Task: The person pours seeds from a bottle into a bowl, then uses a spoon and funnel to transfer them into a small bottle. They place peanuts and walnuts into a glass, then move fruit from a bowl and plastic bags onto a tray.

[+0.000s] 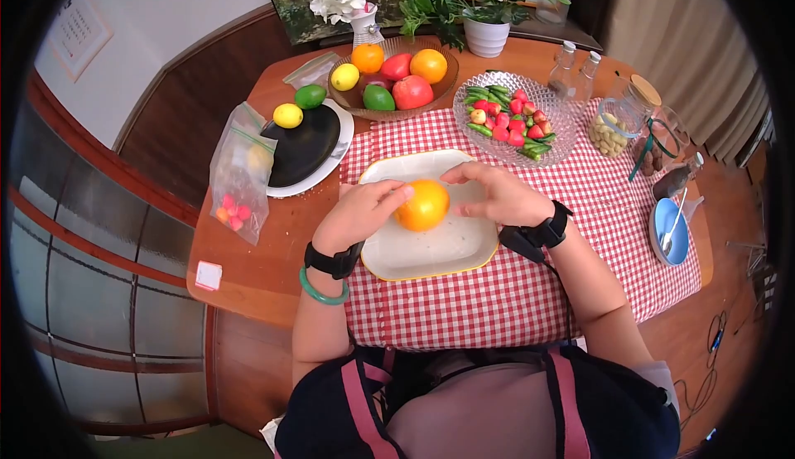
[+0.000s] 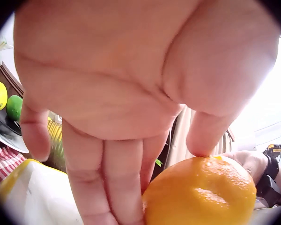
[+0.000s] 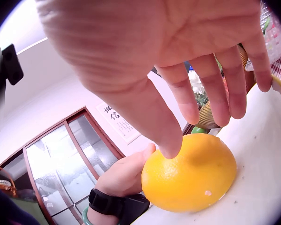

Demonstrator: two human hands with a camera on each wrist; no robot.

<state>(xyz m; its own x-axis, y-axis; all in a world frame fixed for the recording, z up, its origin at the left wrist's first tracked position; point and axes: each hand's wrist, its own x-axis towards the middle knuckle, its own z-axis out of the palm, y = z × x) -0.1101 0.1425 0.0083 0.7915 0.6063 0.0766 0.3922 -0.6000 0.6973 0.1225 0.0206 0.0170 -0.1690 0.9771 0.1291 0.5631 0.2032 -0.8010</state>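
A large orange (image 1: 422, 205) sits in a white rectangular dish (image 1: 431, 257) with a yellow rim. My left hand (image 1: 362, 212) holds the fruit from its left side. In the left wrist view, the thumb's tip meets the top of the orange (image 2: 201, 194) and the fingers lie along its side. To the right of the orange is my right hand (image 1: 503, 196), its fingers spread and holding nothing. A small gap shows between its thumb and the peel in the head view. The right wrist view has that thumb overlapping the orange (image 3: 189, 176).
Behind the dish stand a fruit bowl (image 1: 393, 115) and a glass bowl (image 1: 571, 140) of small red fruits and green peppers. A black plate (image 1: 302, 157) and a plastic bag (image 1: 240, 169) lie to the left. Jars, bottles and a blue bowl (image 1: 675, 231) stand right, on a checked cloth (image 1: 464, 314).
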